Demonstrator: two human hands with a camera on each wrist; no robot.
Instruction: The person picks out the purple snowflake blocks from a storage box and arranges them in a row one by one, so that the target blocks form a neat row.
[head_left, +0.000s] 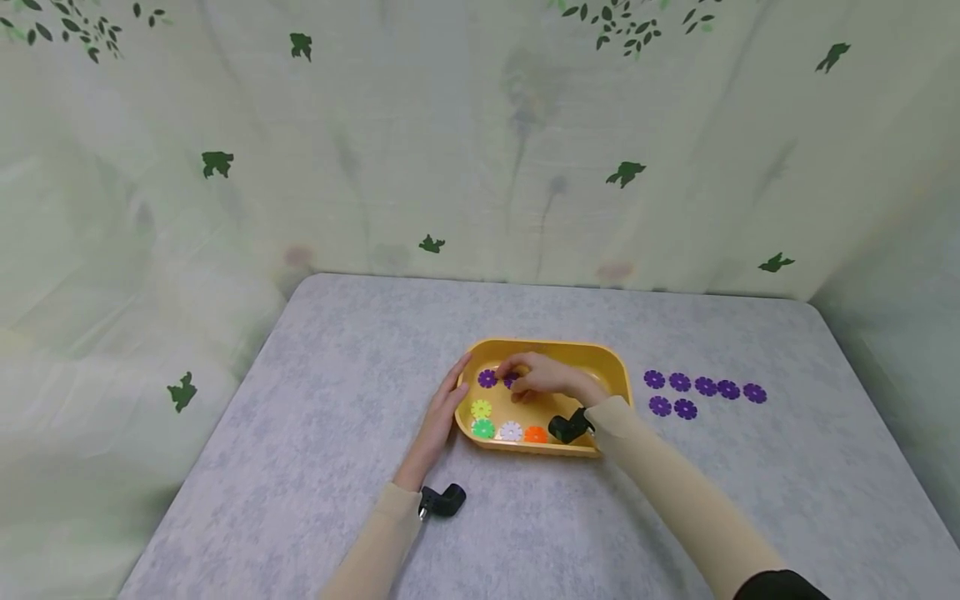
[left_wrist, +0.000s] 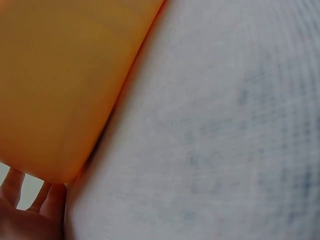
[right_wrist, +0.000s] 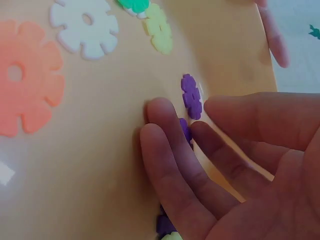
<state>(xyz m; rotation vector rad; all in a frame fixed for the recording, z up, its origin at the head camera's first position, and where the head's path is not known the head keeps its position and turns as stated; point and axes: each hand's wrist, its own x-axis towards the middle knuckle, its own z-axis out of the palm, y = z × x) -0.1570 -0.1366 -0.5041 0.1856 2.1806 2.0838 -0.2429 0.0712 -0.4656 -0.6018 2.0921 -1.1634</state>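
A yellow-orange tray (head_left: 551,352) holds flower-shaped notched discs. My left hand (head_left: 442,408) rests against the tray's left end, fingers spread along its rim; in the left wrist view its fingers (left_wrist: 47,202) touch the tray wall (left_wrist: 60,100). Inside the tray, my right hand (head_left: 542,375) reaches over a purple disc (head_left: 511,381), with loosely bent fingers. In the right wrist view that purple disc (right_wrist: 185,131) is partly hidden behind the fingers, right at a fingertip, while thumb and index stand apart. Another purple disc (head_left: 487,378) lies just left of it.
Along the tray's near side lie a yellow disc (head_left: 481,408), a green disc (head_left: 483,428), a white disc (head_left: 511,431) and an orange disc (head_left: 536,434). Right of the tray, several purple discs (head_left: 706,386) form two rows on the grey table (head_left: 360,350). A patterned curtain (head_left: 465,150) hangs behind.
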